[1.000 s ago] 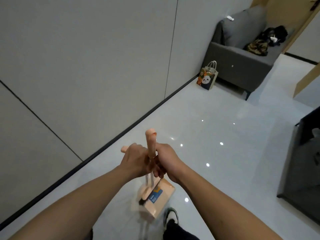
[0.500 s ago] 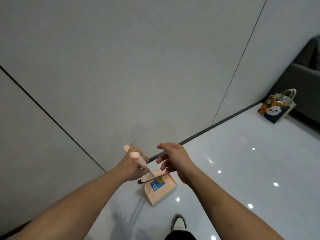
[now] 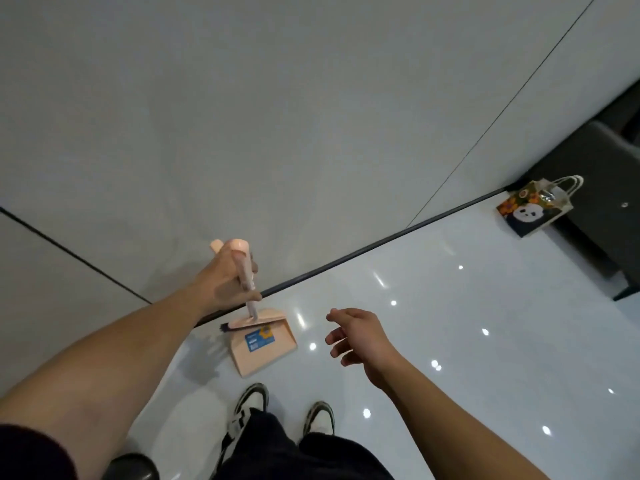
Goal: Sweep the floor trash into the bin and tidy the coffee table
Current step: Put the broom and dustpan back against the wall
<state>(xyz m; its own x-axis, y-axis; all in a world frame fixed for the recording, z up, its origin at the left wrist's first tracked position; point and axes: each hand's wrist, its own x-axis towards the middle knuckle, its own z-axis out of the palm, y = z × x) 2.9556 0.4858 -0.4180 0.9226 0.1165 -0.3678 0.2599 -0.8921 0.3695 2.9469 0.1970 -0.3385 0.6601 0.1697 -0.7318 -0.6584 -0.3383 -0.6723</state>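
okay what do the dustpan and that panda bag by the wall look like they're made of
Dustpan: apparently moulded plastic, matte peach, judging by its uniform colour and thin rigid walls. Panda bag: probably paper, glossy print, with creased flat sides and pale cord-like handles.

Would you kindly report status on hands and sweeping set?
Left hand grips broom and dustpan handles. Right hand open, empty. Dustpan by wall. No trash seen.

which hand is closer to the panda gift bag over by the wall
The right hand. It hangs open over the floor, with bare tile between it and the panda gift bag. The left hand grips the broom handle farther from the bag.
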